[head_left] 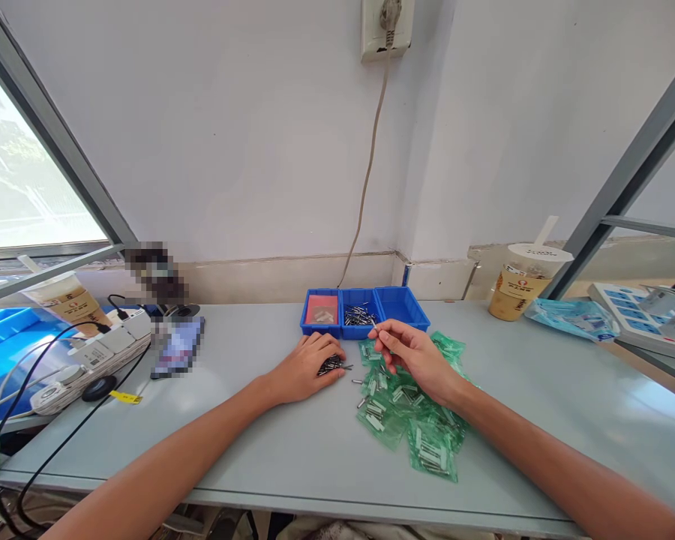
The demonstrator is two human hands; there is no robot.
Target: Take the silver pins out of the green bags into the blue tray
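My left hand [309, 367] rests on the grey table [247, 442], its fingers curled round a bundle of small dark metal pins [331, 365]. My right hand [410, 352] hovers just above a heap of small green plastic bags [413, 416] and pinches one thin metal pin [374, 327] between thumb and forefinger. Right behind both hands stands a row of three blue trays [365, 309]: the left one has a pink lining, the middle one holds several metal pins, the right one looks bare.
A paper drink cup with lid and straw [522, 283] stands at the right by the wall, with a blue packet [574, 316] beside it. On the left lie a white power strip [98, 356] with black cables, another cup [67, 301] and a phone [177, 346].
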